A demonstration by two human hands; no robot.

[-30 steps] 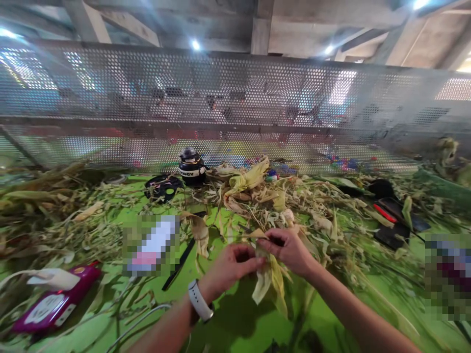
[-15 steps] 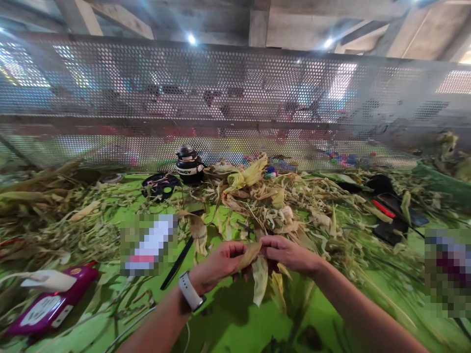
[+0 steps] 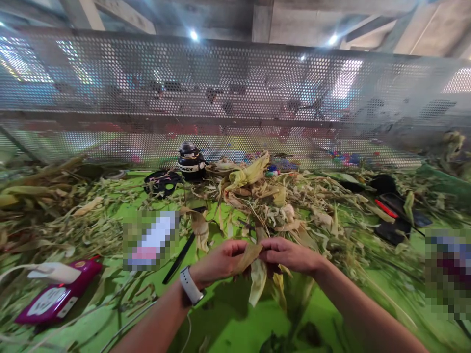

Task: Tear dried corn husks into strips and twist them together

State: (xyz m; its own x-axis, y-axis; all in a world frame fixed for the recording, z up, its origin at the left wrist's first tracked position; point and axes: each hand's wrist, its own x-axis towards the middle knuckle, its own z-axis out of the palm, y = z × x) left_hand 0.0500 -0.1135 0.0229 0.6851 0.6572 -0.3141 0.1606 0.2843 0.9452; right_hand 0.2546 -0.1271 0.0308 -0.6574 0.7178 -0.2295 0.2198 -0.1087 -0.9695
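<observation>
My left hand [image 3: 225, 262], with a white-banded watch [image 3: 191, 286] at its wrist, is closed on a dry corn husk [image 3: 247, 260] above the green table [image 3: 228, 321]. The fingertips of my right hand [image 3: 287, 254] pinch the same husk at its right end. Pale husk strips [image 3: 258, 280] hang down below the fingers. Beyond the hands lies a heap of dried husks [image 3: 253, 176]. The undersides of both hands are hidden.
A black jar [image 3: 191, 165] stands at the back beside a round black tray [image 3: 162, 183]. A magenta power bank [image 3: 59, 294] with cables lies left, near a blurred-out phone [image 3: 154, 241] and a black strip [image 3: 179, 259]. A perforated metal screen [image 3: 235, 88] closes off the back.
The hands stay almost in place, both on the husk. The hanging strip has swung slightly left, and the view has shifted a little.
</observation>
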